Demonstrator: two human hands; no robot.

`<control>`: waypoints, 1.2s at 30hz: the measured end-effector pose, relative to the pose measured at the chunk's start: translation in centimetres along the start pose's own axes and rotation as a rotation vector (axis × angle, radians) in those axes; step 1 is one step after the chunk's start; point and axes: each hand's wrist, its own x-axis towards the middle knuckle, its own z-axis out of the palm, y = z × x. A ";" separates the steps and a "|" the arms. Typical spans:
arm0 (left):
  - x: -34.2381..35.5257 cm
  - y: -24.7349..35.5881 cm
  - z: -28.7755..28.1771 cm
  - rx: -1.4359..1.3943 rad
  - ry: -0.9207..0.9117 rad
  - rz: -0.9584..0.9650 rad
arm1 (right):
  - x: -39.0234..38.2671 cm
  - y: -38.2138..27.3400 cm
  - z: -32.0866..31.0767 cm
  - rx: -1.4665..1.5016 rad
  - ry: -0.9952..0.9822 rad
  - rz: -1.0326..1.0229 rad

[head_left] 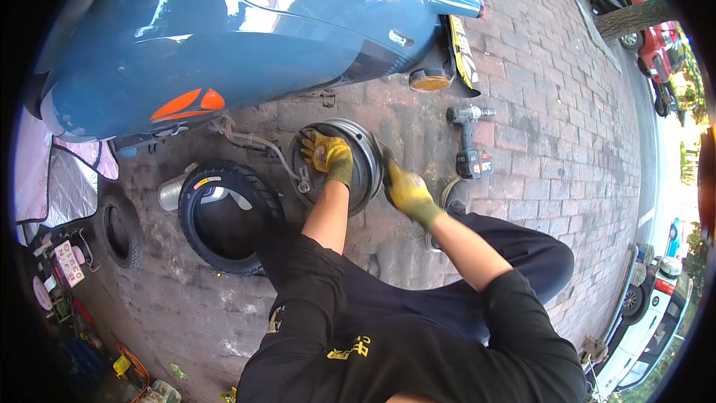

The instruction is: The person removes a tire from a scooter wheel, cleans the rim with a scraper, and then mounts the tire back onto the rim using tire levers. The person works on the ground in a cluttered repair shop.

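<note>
A metal wheel rim [365, 151] stands in front of me on the paving, below the blue vehicle. My left hand [328, 155], in a yellow glove, grips it, with the fingers curled on its dark face. My right hand [410, 192], gloved too, is closed around a dark, flat, blade-like tool [386, 160] at the rim's right edge. The tool's exact kind does not show. A hose [257, 139] with a metal fitting hangs down beside the rim's left side.
A black tyre [190, 224] lies at left, partly over a silver cylinder [170, 194]; a smaller tyre [134, 235] is farther left. A cordless impact wrench [468, 142] lies at right. The blue vehicle [298, 52] overhangs the far side. Parked vehicles and a tree trunk [634, 19] are beyond.
</note>
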 end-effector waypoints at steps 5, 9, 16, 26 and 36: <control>-1.2 3.6 -2.6 -0.173 -0.116 -0.203 | 1.4 0.9 -0.9 0.004 0.043 0.025; 2.3 0.1 -2.3 -0.126 -0.088 -0.251 | -3.4 0.1 2.9 0.082 0.007 0.064; -9.9 -3.7 -4.8 0.143 -0.062 0.715 | 0.9 1.1 -0.5 0.039 -0.002 0.047; -8.5 -4.4 -4.7 0.147 -0.116 0.610 | 2.2 -1.6 -1.0 0.044 0.019 0.009; -7.8 -4.1 -4.8 0.138 -0.104 0.483 | 1.8 -1.7 -0.5 0.011 -0.002 -0.022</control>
